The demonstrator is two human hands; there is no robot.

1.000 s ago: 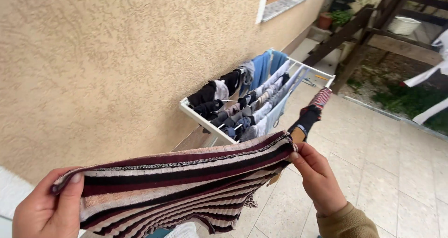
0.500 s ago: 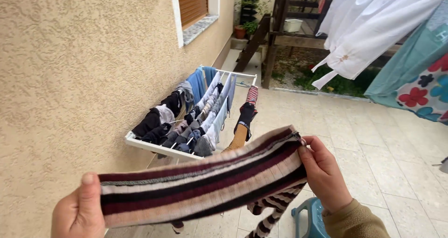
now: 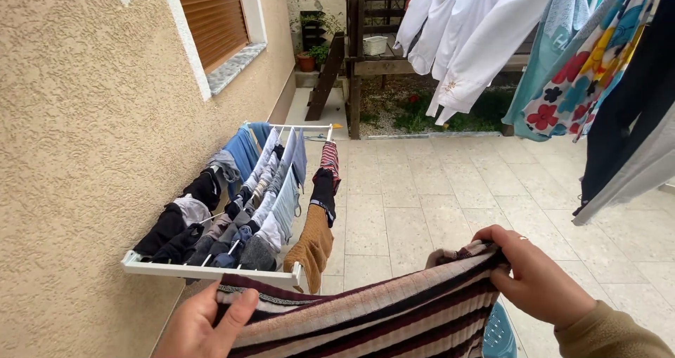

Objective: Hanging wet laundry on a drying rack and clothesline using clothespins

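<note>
left hand (image 3: pixel 200 326): fingers clamped on the near-left edge of the striped knit garment (image 3: pixel 373 316), thumb on top, low in view

right hand (image 3: pixel 538 277): fingers curled shut around the garment's other end, bunching it a bit

where the garment is: stretched flat between both hands, in the air right in front of the wall-mounted drying rack (image 3: pixel 232 267), not touching it as far as I can see

slip risk: honestly if one hand eases off, that end probably drops onto the tiled patio floor (image 3: pixel 436 203) and picks up dirt

snag risk: the rack is already packed with socks and small clothes, so dragging the knit over it could knock a piece off or catch a thread

below: a blue plastic basket (image 3: pixel 496 333) just peeks out under the garment

surroundings: rough beige plaster wall (image 3: pixel 84 140) on the left, window with brown shutter (image 3: pixel 214 17), white shirts (image 3: pixel 457 42) and a flowery cloth (image 3: pixel 580 70) hanging overhead, wooden stairs (image 3: pixel 327 77) at the back
</note>
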